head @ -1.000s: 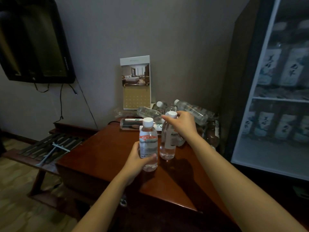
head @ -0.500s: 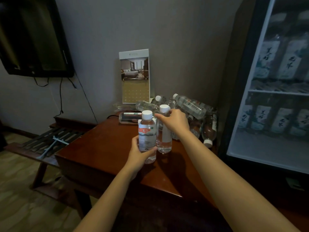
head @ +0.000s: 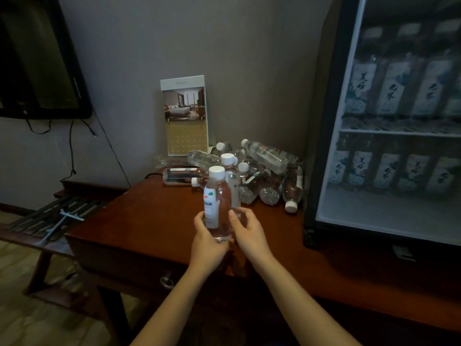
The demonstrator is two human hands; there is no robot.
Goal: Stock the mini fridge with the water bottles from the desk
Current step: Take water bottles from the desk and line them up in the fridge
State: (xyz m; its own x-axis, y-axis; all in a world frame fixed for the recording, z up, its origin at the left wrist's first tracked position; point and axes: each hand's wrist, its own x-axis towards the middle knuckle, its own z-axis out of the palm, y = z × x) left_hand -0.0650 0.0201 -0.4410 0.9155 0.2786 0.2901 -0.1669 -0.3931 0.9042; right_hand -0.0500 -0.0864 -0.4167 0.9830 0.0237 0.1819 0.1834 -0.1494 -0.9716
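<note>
Our left hand [head: 208, 242] is wrapped round the bottom third of the front bottle [head: 216, 203], fingers curled on the clear plastic below the label. The bottle stands upright over the desk [head: 139, 216]; whether its base touches the wood, we can't tell. Tucked just behind and right of that grip is the second bottle [head: 230, 176], also upright. Our right hand [head: 249, 233] has fingers curled round its low end, with the thumb resting against the front bottle.

Handling-wise, these look full, so they've got some weight, and the thin walls will probably dent if we squeeze hard. Smooth plastic can slip, and held this low they're top-heavy. We'd slide each grip up to the labelled waist, which should be steadier.

Further right of both grips, the pile of bottles [head: 264, 171] lies loose on its sides and could roll if we nudge it. Far right is the mini fridge [head: 386, 121], with its glass door apparently closed, so we'll likely need a free hand for it.
</note>
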